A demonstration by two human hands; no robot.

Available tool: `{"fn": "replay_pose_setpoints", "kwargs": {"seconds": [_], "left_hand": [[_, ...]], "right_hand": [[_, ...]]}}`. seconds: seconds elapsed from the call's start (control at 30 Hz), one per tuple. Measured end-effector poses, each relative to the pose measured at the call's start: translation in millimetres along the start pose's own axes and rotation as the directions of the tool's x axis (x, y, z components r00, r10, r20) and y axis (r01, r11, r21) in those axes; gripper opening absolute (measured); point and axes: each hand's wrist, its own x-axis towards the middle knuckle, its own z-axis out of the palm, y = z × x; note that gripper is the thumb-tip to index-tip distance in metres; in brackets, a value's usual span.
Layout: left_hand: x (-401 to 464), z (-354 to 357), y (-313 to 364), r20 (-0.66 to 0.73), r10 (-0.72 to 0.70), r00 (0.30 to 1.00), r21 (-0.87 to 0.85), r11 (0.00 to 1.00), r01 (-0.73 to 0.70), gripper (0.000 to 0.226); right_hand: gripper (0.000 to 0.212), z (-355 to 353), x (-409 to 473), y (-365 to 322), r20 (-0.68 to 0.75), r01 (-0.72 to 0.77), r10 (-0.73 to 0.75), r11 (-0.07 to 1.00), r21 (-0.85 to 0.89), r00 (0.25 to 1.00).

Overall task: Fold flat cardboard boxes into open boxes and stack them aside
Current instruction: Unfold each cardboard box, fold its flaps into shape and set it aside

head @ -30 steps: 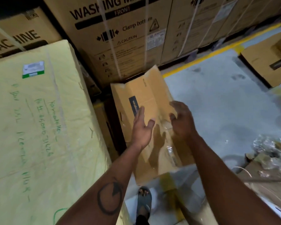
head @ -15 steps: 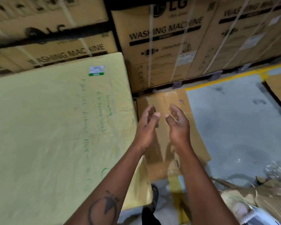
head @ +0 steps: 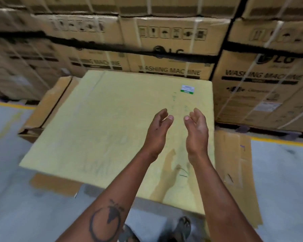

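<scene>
Both of my hands hover empty above a large yellow-wrapped block (head: 112, 123). My left hand (head: 158, 130) and my right hand (head: 197, 130) face each other, palms inward and fingers loosely curved, a small gap between them. A flat brown cardboard sheet (head: 234, 172) lies on the floor to the right of the block, partly tucked under its edge. Another brown cardboard box (head: 47, 109) sits against the block's left side, mostly hidden behind it.
Stacked washing-machine cartons (head: 168, 49) with white straps form a wall at the back and right. Grey concrete floor (head: 10, 189) with yellow lines lies left and right. A flat cardboard piece (head: 54, 186) shows under the block's near edge. My sandalled feet (head: 184, 226) stand below.
The view has swung left: the yellow block now fills the centre and the flat cardboard has slid to the right. My hands let go of the cardboard and now hover empty over the block.
</scene>
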Motion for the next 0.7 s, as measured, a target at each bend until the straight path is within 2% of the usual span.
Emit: {"fn": "replay_pose_setpoints", "kwargs": {"seconds": [0.1, 0.23, 0.37, 0.53, 0.7], "left_hand": [[-18.4, -74.5, 5.5, -0.095, 0.010, 0.995, -0.035, 0.999, -0.013, 0.062], [-40.6, -173.5, 4.5, -0.196, 0.032, 0.980, -0.068, 0.997, -0.046, 0.060], [-57.4, -261.0, -3.0, -0.277, 0.052, 0.959, -0.066, 0.995, -0.073, 0.069], [-72.6, -346.8, -12.7, -0.343, 0.041, 0.939, -0.076, 0.995, -0.071, 0.053], [-70.0, -408.0, -11.8, -0.399, 0.037, 0.916, -0.098, 0.992, -0.082, 0.053]], "right_hand": [[0.069, 66.0, -27.7, -12.5, 0.073, 0.025, -0.024, 1.000, -0.008, 0.997], [0.066, 153.2, -62.8, -19.8, 0.142, 0.093, -0.090, 0.996, -0.012, 0.986], [0.062, 235.2, -98.7, -11.7, 0.224, 0.123, -0.121, 0.992, 0.007, 0.967], [0.060, 323.1, -138.7, -2.7, 0.329, 0.128, -0.126, 0.992, 0.017, 0.936], [0.054, 386.2, -155.8, 1.7, 0.403, 0.146, -0.132, 0.989, -0.005, 0.906]]}}
